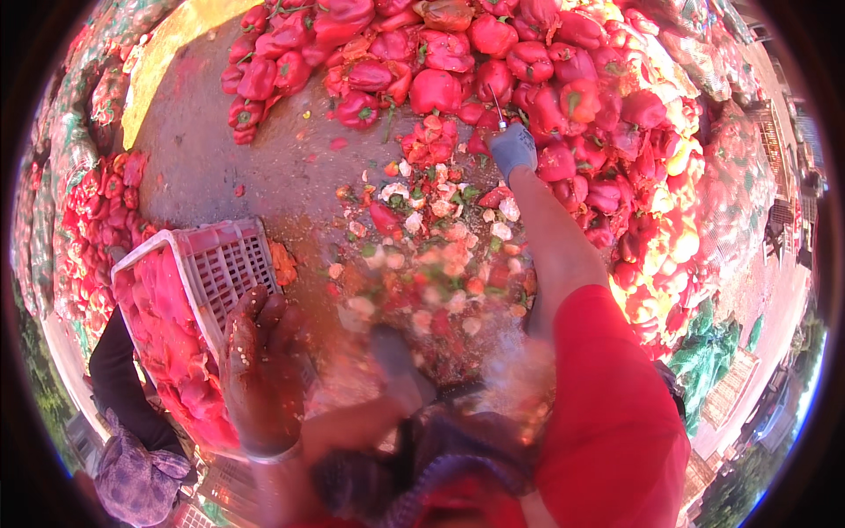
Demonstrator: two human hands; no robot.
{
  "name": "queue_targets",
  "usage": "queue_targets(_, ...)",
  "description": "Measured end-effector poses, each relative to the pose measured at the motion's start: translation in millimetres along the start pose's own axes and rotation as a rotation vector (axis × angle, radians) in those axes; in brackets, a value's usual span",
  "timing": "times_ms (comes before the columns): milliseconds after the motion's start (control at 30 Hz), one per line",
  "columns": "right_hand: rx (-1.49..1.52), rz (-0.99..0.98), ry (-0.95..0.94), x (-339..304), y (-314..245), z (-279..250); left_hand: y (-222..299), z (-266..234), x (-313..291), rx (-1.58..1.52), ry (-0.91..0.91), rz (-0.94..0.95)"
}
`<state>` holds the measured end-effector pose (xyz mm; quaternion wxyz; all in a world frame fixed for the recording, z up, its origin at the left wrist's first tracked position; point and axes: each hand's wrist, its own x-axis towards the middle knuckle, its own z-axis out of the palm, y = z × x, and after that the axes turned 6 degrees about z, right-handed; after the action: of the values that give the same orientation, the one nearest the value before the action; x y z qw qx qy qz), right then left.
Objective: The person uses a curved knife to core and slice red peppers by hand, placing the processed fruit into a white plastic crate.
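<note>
— The fingers? 
— The right hand (512, 148), gloved grey, clenched a thin metal blade (498, 113) at the glossy red pepper heap (528, 62). The left hand (261, 370), wet, hung open beside one white slatted plastic crate (216, 260).

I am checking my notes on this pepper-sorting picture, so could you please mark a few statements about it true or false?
1. The right hand wears a grey glove and reaches into the red peppers. True.
2. The white plastic crate stands to the person's right. False: it is on the left, by the bare left hand.
3. The crate holds red pepper pieces. True.
4. Pepper scraps, cores and seeds, lie on the ground between the hands and the pile. True.
5. The peppers in the pile are all green. False: they are mostly red, with some yellowish ones at the right.
6. The right arm has a blue sleeve. False: the sleeve is red.
</note>
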<state>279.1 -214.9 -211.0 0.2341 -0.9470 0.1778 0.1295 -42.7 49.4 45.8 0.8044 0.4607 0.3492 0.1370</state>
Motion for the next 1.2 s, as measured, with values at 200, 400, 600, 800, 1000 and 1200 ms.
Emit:
queue_targets(200, 0.094, -0.008, -0.244, 31.4, 24.1, 13.1, -3.0, 11.1, 5.9, -0.080, 0.012, -0.083)
queue_targets(400, -0.015, -0.178, -0.096, -34.4, 10.5, 13.2, -4.2, 2.4, -5.9, -0.437, 0.195, -0.234)
queue_targets(600, -0.337, -0.462, -0.039, -70.7, -11.2, 8.2, 0.6, 21.4, -17.7, 0.011, 0.059, -0.144)
queue_targets(800, -0.242, -0.320, -0.237, -58.6, -20.1, 8.5, 1.5, 46.5, -22.2, 0.049, 0.132, -0.115)
queue_targets(1000, 0.038, -0.147, -0.109, -78.7, 3.6, 9.6, 0.5, 34.0, -17.1, 0.170, -0.003, -0.024)
queue_targets(1200, 0.699, -0.292, -0.266, -138.9, 2.9, -58.7, -9.2, 29.8, -28.1, -0.059, -0.086, -0.132)
